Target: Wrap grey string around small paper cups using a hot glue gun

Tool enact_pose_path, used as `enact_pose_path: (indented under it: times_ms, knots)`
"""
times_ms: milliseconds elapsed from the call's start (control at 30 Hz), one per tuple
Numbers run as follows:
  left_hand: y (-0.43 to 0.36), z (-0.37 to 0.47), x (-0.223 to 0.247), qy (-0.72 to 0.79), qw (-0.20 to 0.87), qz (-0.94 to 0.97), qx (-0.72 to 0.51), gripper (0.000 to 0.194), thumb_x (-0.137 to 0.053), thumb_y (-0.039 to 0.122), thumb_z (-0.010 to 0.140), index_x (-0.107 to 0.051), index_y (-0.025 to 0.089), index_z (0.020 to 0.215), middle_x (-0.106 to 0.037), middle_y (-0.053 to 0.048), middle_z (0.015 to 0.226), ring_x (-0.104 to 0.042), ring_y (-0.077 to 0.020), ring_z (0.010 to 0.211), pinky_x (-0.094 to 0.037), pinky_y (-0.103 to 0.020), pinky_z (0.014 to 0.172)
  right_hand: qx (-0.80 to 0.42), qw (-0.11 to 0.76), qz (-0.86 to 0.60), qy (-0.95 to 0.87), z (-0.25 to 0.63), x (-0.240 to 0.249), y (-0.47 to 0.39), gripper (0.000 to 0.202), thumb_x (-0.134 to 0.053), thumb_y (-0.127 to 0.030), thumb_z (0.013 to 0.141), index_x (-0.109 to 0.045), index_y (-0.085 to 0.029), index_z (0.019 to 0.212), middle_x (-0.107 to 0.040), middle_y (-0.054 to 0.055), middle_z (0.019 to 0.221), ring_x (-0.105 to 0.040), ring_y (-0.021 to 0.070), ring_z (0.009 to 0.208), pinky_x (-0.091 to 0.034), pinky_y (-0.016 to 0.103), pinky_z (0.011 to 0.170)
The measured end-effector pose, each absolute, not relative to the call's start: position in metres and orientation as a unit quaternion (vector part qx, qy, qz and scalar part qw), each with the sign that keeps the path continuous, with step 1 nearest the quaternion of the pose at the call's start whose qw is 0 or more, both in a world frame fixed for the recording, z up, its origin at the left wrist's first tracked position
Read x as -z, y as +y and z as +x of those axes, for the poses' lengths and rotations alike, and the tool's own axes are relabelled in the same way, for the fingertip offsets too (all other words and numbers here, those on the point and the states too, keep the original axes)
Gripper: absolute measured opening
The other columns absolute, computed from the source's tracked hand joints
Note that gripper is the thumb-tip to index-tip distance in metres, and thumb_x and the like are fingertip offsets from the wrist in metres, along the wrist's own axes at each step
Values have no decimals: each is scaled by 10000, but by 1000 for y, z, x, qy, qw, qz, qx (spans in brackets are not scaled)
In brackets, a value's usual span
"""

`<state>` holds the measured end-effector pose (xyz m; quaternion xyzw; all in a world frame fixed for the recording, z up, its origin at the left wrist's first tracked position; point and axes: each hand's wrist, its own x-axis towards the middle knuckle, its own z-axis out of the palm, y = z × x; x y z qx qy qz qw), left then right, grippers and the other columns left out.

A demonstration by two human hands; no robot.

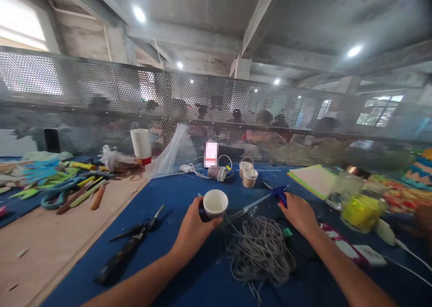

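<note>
My left hand (194,226) is wrapped round a white paper cup (216,202), its open mouth facing up toward me. Over to the right, my right hand (297,212) has its fingers at a small blue tool (279,194), which looks like a glue gun; its exact grip is partly hidden. Between the hands and nearer to me lies a tangled heap of grey cord (261,250). A clear plastic strip or stick (254,203) lies beyond the heap. Small wrapped cups (249,177) with handles stand farther back.
Black-handled pliers or a similar tool (130,244) lie left on the blue table (148,271). Stacked cups (141,144), scissors (56,201) and craft pieces are farther left. Right are coloured paper (313,181), glass jars (362,212) and a white cable. People sit behind a mesh screen.
</note>
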<state>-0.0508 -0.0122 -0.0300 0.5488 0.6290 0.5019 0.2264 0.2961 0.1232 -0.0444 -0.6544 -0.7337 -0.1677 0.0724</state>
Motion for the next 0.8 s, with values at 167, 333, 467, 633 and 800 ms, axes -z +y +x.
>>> enact_pose_path:
  times_ms: [167, 333, 467, 633, 800]
  knots:
    - [-21, -50, 29, 646, 226, 547, -481, 593, -831, 328, 682, -632, 229, 1232, -729, -100, 1214, -674, -325, 1131, -512, -457, 993, 193, 94, -642, -736, 307, 62, 129, 427, -540, -332, 1036, -573, -58, 1362, -700, 248, 1282, -709, 352, 1128, -532, 430, 945]
    - [-21, -53, 30, 656, 255, 541, -460, 552, -811, 311, 696, -635, 240, 1214, -721, -102, 1236, -665, -336, 1182, -496, -482, 1041, 186, 86, -648, -734, 308, 64, 124, 442, -524, -349, 1045, -547, -68, 1386, -699, 236, 1283, -688, 346, 1180, -525, 417, 962]
    - [-20, -58, 36, 664, 275, 530, -450, 562, -801, 315, 687, -634, 229, 1216, -724, -117, 1235, -678, -348, 1172, -511, -500, 1034, 181, 98, -654, -728, 305, 63, 120, 433, -506, -349, 1049, -530, -93, 1397, -714, 215, 1255, -696, 333, 1163, -529, 411, 951]
    - [-19, -63, 42, 674, 268, 510, -463, 599, -810, 329, 651, -651, 234, 1221, -741, -123, 1235, -686, -369, 1187, -530, -521, 1033, 166, 117, -656, -727, 306, 65, 120, 421, -515, -357, 1033, -538, -126, 1385, -721, 194, 1225, -717, 327, 1103, -542, 402, 900]
    - [-18, -65, 40, 681, 257, 494, -476, 582, -810, 342, 647, -669, 226, 1200, -756, -123, 1213, -707, -362, 1143, -546, -514, 1011, 169, 124, -644, -736, 309, 69, 122, 418, -499, -346, 1035, -537, -112, 1379, -720, 209, 1226, -721, 325, 1100, -547, 406, 910]
